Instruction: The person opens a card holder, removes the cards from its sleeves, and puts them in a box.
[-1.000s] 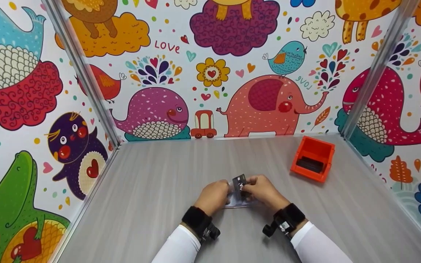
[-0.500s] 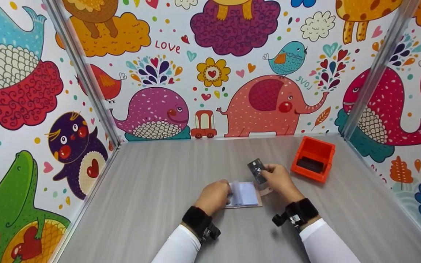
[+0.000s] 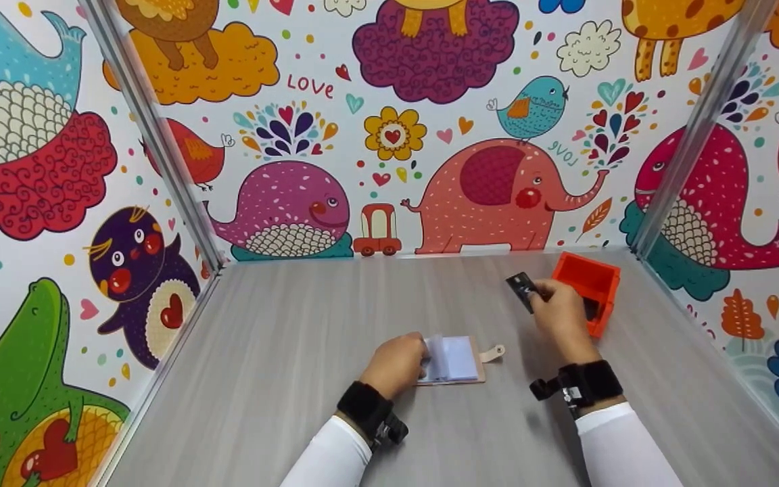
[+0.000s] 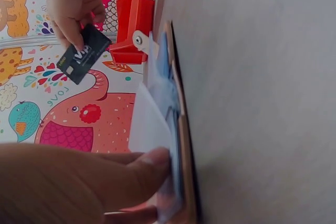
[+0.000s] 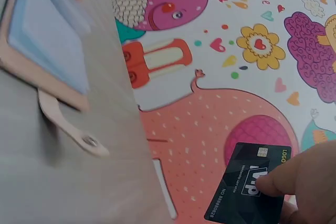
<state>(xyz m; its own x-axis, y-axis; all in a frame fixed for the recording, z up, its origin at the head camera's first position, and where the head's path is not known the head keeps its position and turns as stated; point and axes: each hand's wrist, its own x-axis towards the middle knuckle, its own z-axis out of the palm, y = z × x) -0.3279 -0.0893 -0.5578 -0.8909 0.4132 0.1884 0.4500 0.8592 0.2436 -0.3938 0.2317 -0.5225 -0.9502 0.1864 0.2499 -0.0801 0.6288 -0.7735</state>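
My right hand (image 3: 560, 314) pinches a black VIP membership card (image 5: 252, 184) between thumb and fingers, held above the table just left of the orange bin (image 3: 607, 297). "VIP" and "LOGO" are printed on the card, beside a gold chip. A small card holder (image 3: 460, 358) lies opened on the table, with clear sleeves (image 4: 148, 119) inside a tan cover. Its strap (image 3: 494, 353), tipped with a metal snap, sticks out unfastened to the right. At the holder's left side, my left hand (image 3: 395, 364) pinches the sleeves with its thumb on top; some of its fingers are hidden.
Something black lies inside the orange bin (image 4: 137, 24), partly covered by my right hand in the head view. Grey wood-grain tabletop (image 3: 281, 325) surrounds the holder. Walls with printed cartoon animals (image 3: 491, 203) enclose the table at the back and both sides.
My right hand has drawn the black card away from the holder and carried it right and back toward the orange bin. The left hand has stayed at the holder.
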